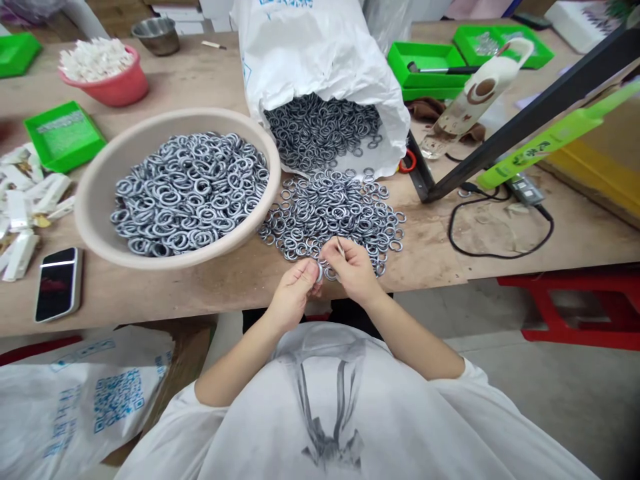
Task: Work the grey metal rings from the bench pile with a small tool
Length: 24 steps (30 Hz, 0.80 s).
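Note:
My left hand (295,291) is closed on a grey ring (320,271), pinched between thumb and fingers at the front edge of the table. Right beside it, my right hand (356,270) grips a thin, slim tool (341,247) whose exact kind I cannot make out. Just beyond both hands spreads a loose pile of grey rings (330,207). Many more such rings fill a wide beige basin (103,233) to the left. Behind the pile, a white sack (310,60) lies on its side with its mouth towards me, and rings show inside it.
A phone (57,283) and white plastic parts (20,210) lie at the left, near a green tray (65,137) and a red bowl (123,87). On the right, a black metal bar (520,120) slants above a cable (453,227) and a bottle (473,100).

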{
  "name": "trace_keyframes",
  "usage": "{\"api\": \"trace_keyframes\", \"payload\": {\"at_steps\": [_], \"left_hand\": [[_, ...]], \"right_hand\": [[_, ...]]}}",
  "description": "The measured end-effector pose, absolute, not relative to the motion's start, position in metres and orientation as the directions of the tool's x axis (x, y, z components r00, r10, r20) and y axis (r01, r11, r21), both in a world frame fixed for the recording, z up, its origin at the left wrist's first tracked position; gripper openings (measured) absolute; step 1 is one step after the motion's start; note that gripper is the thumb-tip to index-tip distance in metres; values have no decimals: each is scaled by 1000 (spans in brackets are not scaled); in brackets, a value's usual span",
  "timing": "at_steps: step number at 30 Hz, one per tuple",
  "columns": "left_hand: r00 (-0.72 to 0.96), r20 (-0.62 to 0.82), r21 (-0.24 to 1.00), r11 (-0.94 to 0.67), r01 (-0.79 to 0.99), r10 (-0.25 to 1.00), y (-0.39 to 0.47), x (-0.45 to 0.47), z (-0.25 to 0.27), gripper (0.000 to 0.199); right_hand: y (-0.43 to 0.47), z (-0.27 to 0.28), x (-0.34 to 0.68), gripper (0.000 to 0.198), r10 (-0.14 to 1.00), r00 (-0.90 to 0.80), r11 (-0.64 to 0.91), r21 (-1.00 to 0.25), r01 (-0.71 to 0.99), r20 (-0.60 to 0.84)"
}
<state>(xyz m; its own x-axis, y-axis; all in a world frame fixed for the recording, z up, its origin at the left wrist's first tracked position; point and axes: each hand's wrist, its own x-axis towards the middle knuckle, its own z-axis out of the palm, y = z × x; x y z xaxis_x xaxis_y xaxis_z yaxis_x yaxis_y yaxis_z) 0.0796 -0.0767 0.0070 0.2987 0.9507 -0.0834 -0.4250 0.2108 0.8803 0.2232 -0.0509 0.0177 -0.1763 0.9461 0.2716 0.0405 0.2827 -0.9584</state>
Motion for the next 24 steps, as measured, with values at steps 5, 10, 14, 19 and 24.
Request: {"api": "trace_keyframes", "payload": {"at_steps": [5,10,14,19,24], "left_hand": [[292,-125,859,250,-446,948,-75,76,13,51],[284,-235,835,343,-431,930,-78,75,14,56],[270,-235,841,335,-426,934,-80,74,12,54],[330,-177,851,313,-423,927,-82,72,10,50],[374,-133,827,310,-468,918,-85,72,12,49]], "right_hand": [[-60,27,237,51,849,-422,462,-833,303,317],[-74,31,236,51,800,-479,584,-653,482,362],[-76,32,233,57,792,-484,604,-590,535,371],[-73,31,236,56,803,-459,591,-610,528,380],[-71,31,240,58,833,-440,540,-671,508,336]]}}
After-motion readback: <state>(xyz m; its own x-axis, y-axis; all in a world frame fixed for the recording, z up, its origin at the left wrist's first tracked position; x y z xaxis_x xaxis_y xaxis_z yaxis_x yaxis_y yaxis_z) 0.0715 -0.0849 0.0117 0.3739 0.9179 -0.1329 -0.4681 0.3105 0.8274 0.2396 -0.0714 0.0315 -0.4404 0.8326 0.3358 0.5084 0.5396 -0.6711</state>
